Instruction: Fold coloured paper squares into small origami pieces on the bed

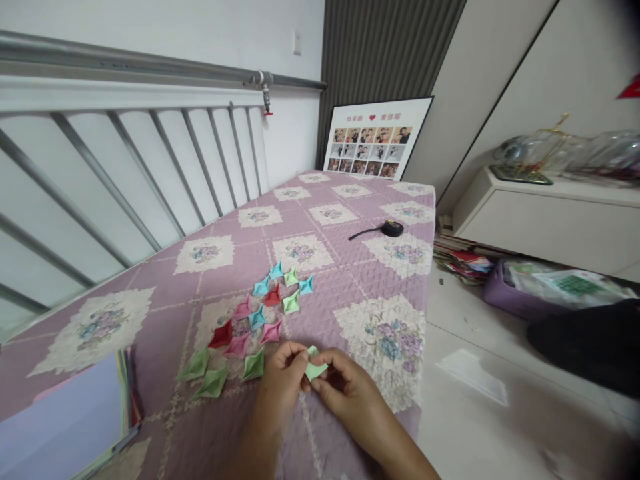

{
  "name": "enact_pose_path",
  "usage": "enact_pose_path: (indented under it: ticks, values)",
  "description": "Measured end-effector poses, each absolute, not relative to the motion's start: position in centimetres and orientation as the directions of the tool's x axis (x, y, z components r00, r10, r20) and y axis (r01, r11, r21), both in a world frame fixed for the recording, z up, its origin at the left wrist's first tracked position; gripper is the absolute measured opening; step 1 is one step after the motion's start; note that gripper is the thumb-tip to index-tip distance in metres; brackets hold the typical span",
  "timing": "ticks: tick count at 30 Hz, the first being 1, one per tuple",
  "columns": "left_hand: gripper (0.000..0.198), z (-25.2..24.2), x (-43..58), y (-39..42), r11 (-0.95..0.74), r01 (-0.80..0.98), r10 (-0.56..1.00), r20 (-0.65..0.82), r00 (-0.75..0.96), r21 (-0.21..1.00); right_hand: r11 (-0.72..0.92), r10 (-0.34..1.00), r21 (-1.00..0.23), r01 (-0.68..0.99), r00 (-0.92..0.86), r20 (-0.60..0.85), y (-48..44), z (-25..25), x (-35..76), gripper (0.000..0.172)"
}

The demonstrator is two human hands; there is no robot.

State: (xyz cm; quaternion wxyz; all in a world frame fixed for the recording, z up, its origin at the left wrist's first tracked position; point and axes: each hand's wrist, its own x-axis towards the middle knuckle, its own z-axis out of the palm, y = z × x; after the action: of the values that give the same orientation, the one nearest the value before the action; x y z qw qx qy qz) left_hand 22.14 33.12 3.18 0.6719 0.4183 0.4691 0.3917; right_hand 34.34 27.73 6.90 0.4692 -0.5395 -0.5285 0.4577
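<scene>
Head view: our left hand [281, 373] and right hand [345, 390] pinch a green paper [315, 366] above the bed [350, 280], near folded shapes [250, 313].

Single head-worn view, forward and down, close over the quilted bed [350, 267].

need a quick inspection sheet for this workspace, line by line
surface: purple quilt with floral squares, covering a bed.
job's things: small green paper pinched between both hands; folded paper pieces in green, pink, red and blue lie spread on the quilt; paper stack at lower left.
clutter: tape measure near the quilt's far edge.
hands: left hand and right hand both grip the green paper.
cables: nothing seen.
surroundings: metal rail on the left, photo board against the wall, white cabinet and floor clutter on the right.
</scene>
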Motion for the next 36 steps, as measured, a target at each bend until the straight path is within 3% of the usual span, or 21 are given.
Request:
enact_pose_path:
  ticks: [6,9,15,24,36]
  values:
    - [0.033,3.2,22.2,33.1,0.345,-0.181,0.917,-0.289,0.275,0.921,-0.015,0.999,-0.993,0.113,0.031,-0.012,27.8,7.2,34.4,0.005]
    - [0.036,3.6,22.2,33.0,0.339,-0.211,0.921,-0.278,0.272,0.917,-0.010,0.999,-0.993,0.113,0.050,-0.004,27.9,7.5,34.5,0.009]
    - [0.027,5.0,21.9,32.4,0.245,-0.114,0.927,-0.198,0.319,0.963,0.011,0.996,-0.997,0.075,0.083,0.017,28.0,8.0,34.7,0.022]
    - [0.010,5.5,22.2,32.1,0.039,0.031,0.949,-0.047,0.312,0.999,-0.024,0.976,-0.986,0.167,0.216,0.013,28.0,6.8,35.3,0.026]
    - [0.018,5.6,22.2,32.1,0.015,0.052,0.963,-0.028,0.269,0.999,-0.044,0.968,-0.987,0.153,0.251,-0.004,28.1,6.8,35.4,0.029]
